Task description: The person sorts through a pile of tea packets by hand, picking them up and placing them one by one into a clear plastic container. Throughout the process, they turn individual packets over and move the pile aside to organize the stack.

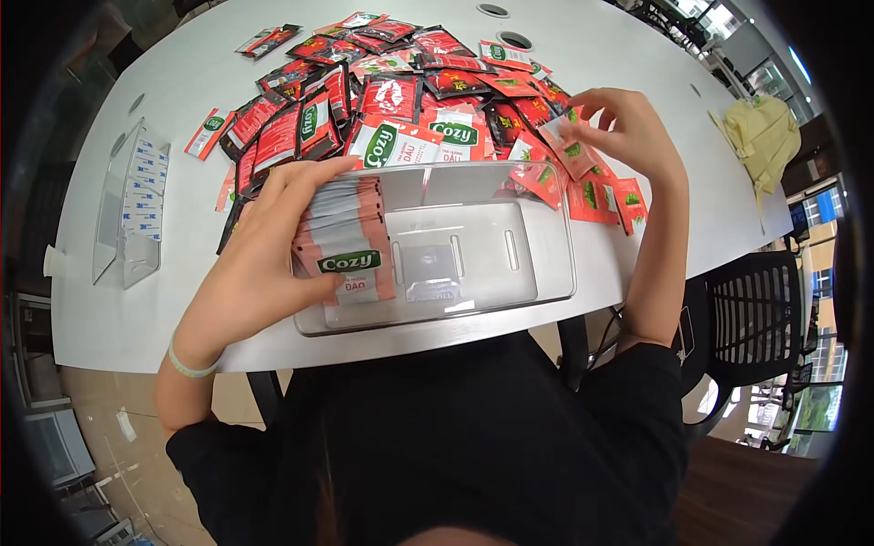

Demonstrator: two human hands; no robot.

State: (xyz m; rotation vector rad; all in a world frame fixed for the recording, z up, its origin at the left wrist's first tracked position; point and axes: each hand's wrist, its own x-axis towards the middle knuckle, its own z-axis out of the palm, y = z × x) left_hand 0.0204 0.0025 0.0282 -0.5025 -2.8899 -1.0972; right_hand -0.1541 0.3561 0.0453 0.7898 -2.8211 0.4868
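Note:
A clear plastic bin (546, 273) sits at the table's near edge. Inside its left end stands a row of pink and white Cozy tea sachets (350, 261), with my left hand (259, 246) wrapped round them, thumb in front and fingers over the far side. Beyond the bin's right end, my right hand (628, 132) pinches a red tea sachet (575, 153) between thumb and fingers. More red sachets (594, 202) lie loose below it. Behind the bin spreads a big heap of red and black packets (387, 94), mixed with Cozy sachets (391, 143).
On the left stands another clear bin (107, 214) holding white packets with blue print (146, 187). A yellow cloth bag (763, 136) rests at the table's right edge. Cable holes (515, 41) open in the white table (674, 227). A black chair (760, 309) stands to the right.

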